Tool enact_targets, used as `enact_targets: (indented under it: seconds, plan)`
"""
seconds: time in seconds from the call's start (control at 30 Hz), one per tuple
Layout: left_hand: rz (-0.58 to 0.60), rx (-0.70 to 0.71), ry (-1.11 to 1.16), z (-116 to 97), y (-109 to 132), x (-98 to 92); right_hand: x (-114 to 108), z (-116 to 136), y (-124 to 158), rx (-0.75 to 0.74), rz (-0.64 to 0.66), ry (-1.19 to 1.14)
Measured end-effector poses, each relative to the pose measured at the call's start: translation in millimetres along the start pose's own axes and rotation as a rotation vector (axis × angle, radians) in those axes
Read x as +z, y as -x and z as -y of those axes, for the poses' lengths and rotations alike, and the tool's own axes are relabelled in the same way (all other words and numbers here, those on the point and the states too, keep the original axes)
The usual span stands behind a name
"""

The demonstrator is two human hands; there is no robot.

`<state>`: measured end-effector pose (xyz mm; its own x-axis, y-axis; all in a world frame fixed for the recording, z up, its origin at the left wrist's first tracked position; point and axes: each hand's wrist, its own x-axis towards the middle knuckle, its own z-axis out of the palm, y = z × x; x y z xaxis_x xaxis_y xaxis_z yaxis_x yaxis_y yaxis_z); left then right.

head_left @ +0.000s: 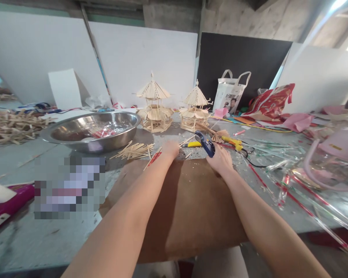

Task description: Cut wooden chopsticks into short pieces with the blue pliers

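Observation:
My left hand [170,149] is closed above the far edge of a brown board [203,208]. A thin wooden stick [186,141] sticks out past its fingertips, which are partly hidden. My right hand [222,158] is wrapped round a dark blue hand tool [204,143] with curved handles; its working end is hard to make out. Between the hands, just beyond the board, lies a yellow-handled cutter [192,144]. A loose pile of thin sticks [135,150] rests left of my left hand. Small wood chips are scattered on the board.
Two stick-built pagoda models [155,116] [195,114] stand at the back. Left of them sits a steel basin [89,146]. A yellow-handled tool [233,143], clear tubes [316,216] and a pink-rimmed container [333,154] crowd the right. A magenta device [11,204] lies at left.

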<state>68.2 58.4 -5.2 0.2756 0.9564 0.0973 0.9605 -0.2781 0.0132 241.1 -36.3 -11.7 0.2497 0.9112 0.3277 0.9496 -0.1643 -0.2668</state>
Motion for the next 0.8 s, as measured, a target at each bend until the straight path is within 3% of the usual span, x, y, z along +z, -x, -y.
enact_targets:
  seconds: [0.27, 0.43, 0.53, 0.6, 0.7, 0.8]
  plan:
    - [-0.014, -0.174, 0.070, 9.4, 10.5, -12.4, 6.0, -5.9, -2.6, -0.037, 0.016, 0.065]
    - [-0.215, -0.224, 0.471, 31.2, 35.2, -16.9, 11.4, -7.5, -0.9, -0.085, 0.145, 0.154]
    - [-0.277, -0.200, 0.706, 31.6, 54.1, -12.4, 13.9, -9.1, -0.3, -0.080, 0.192, 0.190]
    - [-0.235, -0.166, 0.781, 25.3, 66.9, -9.1, 15.2, -11.0, -0.5, -0.070, 0.193, 0.198]
    - [-0.162, -0.051, 0.754, 11.8, 83.7, -6.1, 16.8, -13.2, -1.6, -0.070, 0.196, 0.176]
    - [-0.126, 0.094, 0.691, 0.6, 95.4, -4.9, 17.7, -10.9, -2.3, -0.189, 0.148, 0.018]
